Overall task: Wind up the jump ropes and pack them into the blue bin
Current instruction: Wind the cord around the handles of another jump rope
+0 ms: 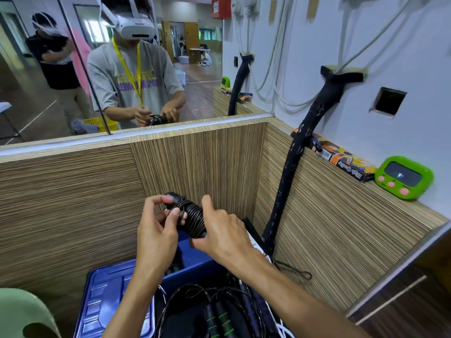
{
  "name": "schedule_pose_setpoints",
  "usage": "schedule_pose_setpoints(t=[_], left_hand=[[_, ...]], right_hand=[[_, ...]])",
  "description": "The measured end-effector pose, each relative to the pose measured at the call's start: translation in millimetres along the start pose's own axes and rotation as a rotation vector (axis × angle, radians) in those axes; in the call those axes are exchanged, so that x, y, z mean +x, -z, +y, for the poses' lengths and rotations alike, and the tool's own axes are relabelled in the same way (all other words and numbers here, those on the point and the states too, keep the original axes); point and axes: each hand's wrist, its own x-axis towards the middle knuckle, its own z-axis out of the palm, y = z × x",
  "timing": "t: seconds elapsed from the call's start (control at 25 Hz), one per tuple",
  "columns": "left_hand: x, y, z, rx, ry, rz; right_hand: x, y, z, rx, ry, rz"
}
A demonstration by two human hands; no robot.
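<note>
Now both hands hold a wound black jump rope bundle (192, 219) above the blue plastic bin (195, 261).

From the left: a pale green plastic chair back (22, 313) sits at the lower corner, then a blue plastic bin lid (107, 298) lies flat just beside the bin. The left hand (156, 230) pinches the bundle's near end, thumb and fingertips curled onto the coils. The right hand (222, 232) grips the bundle's other end, fingers curled round it with the index finger raised. Inside the bin, one dark object shows low against the wall, partly hidden by the left forearm. Below lie loose black jump ropes with green-banded handles (217, 315), unwound. Farther right, a green digital timer (404, 178) stands on the wooden ledge (341, 191).
</note>
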Motion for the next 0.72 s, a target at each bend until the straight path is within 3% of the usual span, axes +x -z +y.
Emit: schedule_pose_setpoints(t=[0.2, 0.4, 0.72], left_hand=[[-2, -3, 1, 0.022, -0.028, -0.021], [-7, -15, 2, 0.280, -0.118, 0.101], [-11, -14, 3, 0.322, -0.128, 0.156]], right_hand=[[4, 4, 1, 0.047, -0.020, 0.005], [0, 2, 2, 0.109, -0.049, 0.026], [-2, 4, 4, 0.104, -0.049, 0.052]])
